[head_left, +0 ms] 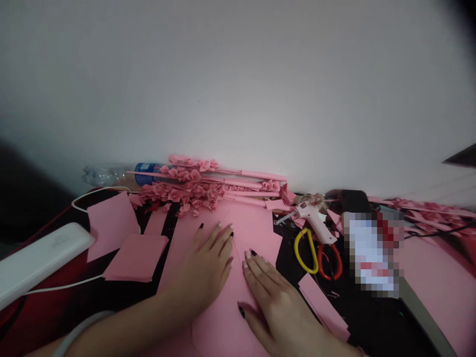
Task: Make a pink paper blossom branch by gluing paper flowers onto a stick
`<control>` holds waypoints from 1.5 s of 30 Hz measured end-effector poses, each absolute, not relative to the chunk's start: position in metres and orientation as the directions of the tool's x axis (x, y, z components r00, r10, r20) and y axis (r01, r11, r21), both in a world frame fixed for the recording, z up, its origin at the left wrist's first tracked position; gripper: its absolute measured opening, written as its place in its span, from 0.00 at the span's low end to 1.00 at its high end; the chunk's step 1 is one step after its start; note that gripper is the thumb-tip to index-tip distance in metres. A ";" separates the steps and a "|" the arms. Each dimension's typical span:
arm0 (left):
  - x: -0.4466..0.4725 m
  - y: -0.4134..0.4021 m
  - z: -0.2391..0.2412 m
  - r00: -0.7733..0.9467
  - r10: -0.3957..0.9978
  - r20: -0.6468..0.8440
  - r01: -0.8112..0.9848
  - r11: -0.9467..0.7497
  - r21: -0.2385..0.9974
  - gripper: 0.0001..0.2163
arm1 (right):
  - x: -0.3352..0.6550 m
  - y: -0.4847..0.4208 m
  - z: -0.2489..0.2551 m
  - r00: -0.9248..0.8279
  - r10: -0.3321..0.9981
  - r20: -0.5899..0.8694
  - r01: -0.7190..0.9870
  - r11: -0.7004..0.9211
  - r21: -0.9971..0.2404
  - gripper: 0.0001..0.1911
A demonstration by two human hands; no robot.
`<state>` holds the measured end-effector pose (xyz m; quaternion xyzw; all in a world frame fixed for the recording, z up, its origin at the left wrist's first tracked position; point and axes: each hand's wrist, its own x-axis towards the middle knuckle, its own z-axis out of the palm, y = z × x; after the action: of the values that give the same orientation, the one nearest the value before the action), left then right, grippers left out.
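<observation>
Large pink paper sheets (219, 332) lie flat on the dark table in front of me. My left hand (208, 265) rests palm down on the paper, its fingers stretched away from me. To its right, my right hand (273, 292) also presses flat on the paper, with fingers extended and the thumb apart. Neither hand grips anything. Whatever lies beneath the palms is hidden. A stack of square pink papers (136, 258) is to the left of the sheets, and a pink strip stack (323, 305) lies beside my right hand.
Pink paper flowers (197, 196) lie along the wall beside a plastic bottle (111, 173). Right of the sheets are a white glue gun (316, 220) and scissors with a yellow handle (305, 250) and a red one. A white lamp-like bar (44, 260) with a cable extends at left.
</observation>
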<state>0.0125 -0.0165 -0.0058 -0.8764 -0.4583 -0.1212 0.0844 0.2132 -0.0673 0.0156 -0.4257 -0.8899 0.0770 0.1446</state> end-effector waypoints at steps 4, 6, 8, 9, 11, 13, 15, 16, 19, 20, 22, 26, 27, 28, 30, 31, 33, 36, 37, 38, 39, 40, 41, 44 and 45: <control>0.013 -0.016 -0.006 0.566 0.773 0.288 0.815 -0.577 -0.053 0.20 | 0.213 -0.067 0.015 -0.601 0.776 0.190 0.734 0.630 -0.255 0.26; 0.014 -0.017 -0.005 0.567 0.769 0.296 0.815 -0.575 -0.066 0.20 | 0.213 -0.067 0.014 -0.603 0.774 0.193 0.731 0.633 -0.255 0.26; 0.015 -0.018 -0.005 0.560 0.771 0.302 0.820 -0.569 -0.067 0.20 | 0.213 -0.066 0.014 -0.598 0.777 0.196 0.733 0.630 -0.258 0.26; 0.016 -0.018 -0.006 0.556 0.772 0.308 0.822 -0.566 -0.063 0.20 | 0.213 -0.066 0.014 -0.596 0.778 0.197 0.734 0.628 -0.259 0.25; 0.016 -0.018 -0.006 0.545 0.775 0.319 0.826 -0.562 -0.048 0.20 | 0.213 -0.066 0.014 -0.596 0.778 0.200 0.732 0.628 -0.263 0.25; 0.015 -0.018 -0.007 0.538 0.780 0.320 0.828 -0.560 -0.026 0.21 | 0.213 -0.067 0.014 -0.597 0.778 0.198 0.730 0.628 -0.268 0.26; 0.014 -0.017 -0.007 0.542 0.782 0.307 0.823 -0.568 -0.005 0.21 | 0.213 -0.067 0.015 -0.593 0.781 0.195 0.732 0.624 -0.274 0.25; 0.013 -0.017 -0.007 0.548 0.782 0.297 0.819 -0.574 0.001 0.21 | 0.213 -0.067 0.015 -0.589 0.784 0.196 0.734 0.620 -0.276 0.25; 0.011 -0.015 -0.009 0.557 0.784 0.274 0.814 -0.581 0.010 0.21 | 0.214 -0.066 0.016 -0.582 0.789 0.197 0.736 0.614 -0.286 0.25; 0.010 -0.014 -0.009 0.558 0.786 0.266 0.814 -0.581 0.009 0.21 | 0.214 -0.066 0.016 -0.582 0.790 0.194 0.735 0.613 -0.290 0.25; 0.010 -0.013 -0.010 0.565 0.785 0.254 0.811 -0.586 0.004 0.20 | 0.214 -0.065 0.017 -0.584 0.792 0.181 0.734 0.609 -0.299 0.26; 0.009 -0.011 -0.009 0.572 0.781 0.251 0.807 -0.591 0.003 0.20 | 0.214 -0.064 0.019 -0.593 0.790 0.156 0.729 0.609 -0.313 0.26; 0.008 -0.011 -0.008 0.577 0.778 0.249 0.803 -0.596 -0.001 0.20 | 0.214 -0.064 0.019 -0.593 0.790 0.154 0.728 0.608 -0.316 0.26; 0.008 -0.010 -0.007 0.587 0.772 0.243 0.797 -0.604 -0.007 0.20 | 0.215 -0.064 0.019 -0.595 0.789 0.153 0.726 0.609 -0.320 0.26; 0.006 -0.010 -0.007 0.611 0.761 0.216 0.783 -0.622 -0.021 0.20 | 0.215 -0.064 0.019 -0.595 0.789 0.156 0.722 0.610 -0.328 0.27; 0.005 -0.010 -0.007 0.620 0.759 0.200 0.778 -0.628 -0.026 0.21 | 0.216 -0.064 0.018 -0.595 0.788 0.160 0.720 0.610 -0.331 0.27; 0.004 -0.011 -0.007 0.633 0.755 0.171 0.769 -0.638 -0.035 0.22 | 0.216 -0.065 0.018 -0.595 0.787 0.166 0.714 0.612 -0.340 0.27; 0.002 -0.011 -0.008 0.648 0.747 0.148 0.759 -0.650 -0.040 0.22 | 0.216 -0.065 0.018 -0.583 0.798 0.154 0.723 0.596 -0.351 0.27; 0.002 -0.010 -0.008 0.650 0.746 0.143 0.757 -0.652 -0.040 0.22 | 0.215 -0.064 0.017 -0.576 0.805 0.142 0.731 0.585 -0.351 0.28; 0.002 -0.009 -0.008 0.651 0.746 0.140 0.756 -0.653 -0.039 0.22 | 0.215 -0.064 0.017 -0.571 0.811 0.127 0.739 0.575 -0.350 0.29; 0.002 -0.009 -0.008 0.650 0.747 0.136 0.757 -0.652 -0.035 0.22 | 0.214 -0.063 0.017 -0.569 0.815 0.111 0.746 0.568 -0.348 0.31; 0.001 -0.008 -0.007 0.650 0.748 0.134 0.757 -0.652 -0.032 0.21 | 0.213 -0.062 0.017 -0.571 0.815 0.099 0.748 0.566 -0.347 0.33; 0.001 -0.007 -0.007 0.648 0.750 0.131 0.759 -0.650 -0.029 0.21 | 0.212 -0.061 0.016 -0.573 0.814 0.092 0.748 0.566 -0.348 0.34; 0.000 -0.005 -0.008 0.653 0.745 0.134 0.754 -0.657 -0.023 0.20 | 0.210 -0.059 0.014 -0.570 0.817 0.083 0.749 0.559 -0.356 0.36; -0.001 -0.005 -0.009 0.658 0.740 0.139 0.749 -0.662 -0.023 0.20 | 0.210 -0.059 0.013 -0.565 0.821 0.081 0.752 0.553 -0.357 0.36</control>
<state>-0.0009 -0.0054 -0.0088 -0.9096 -0.4094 -0.0588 0.0392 0.2096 -0.0589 0.0134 -0.4505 -0.8731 0.1425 0.1201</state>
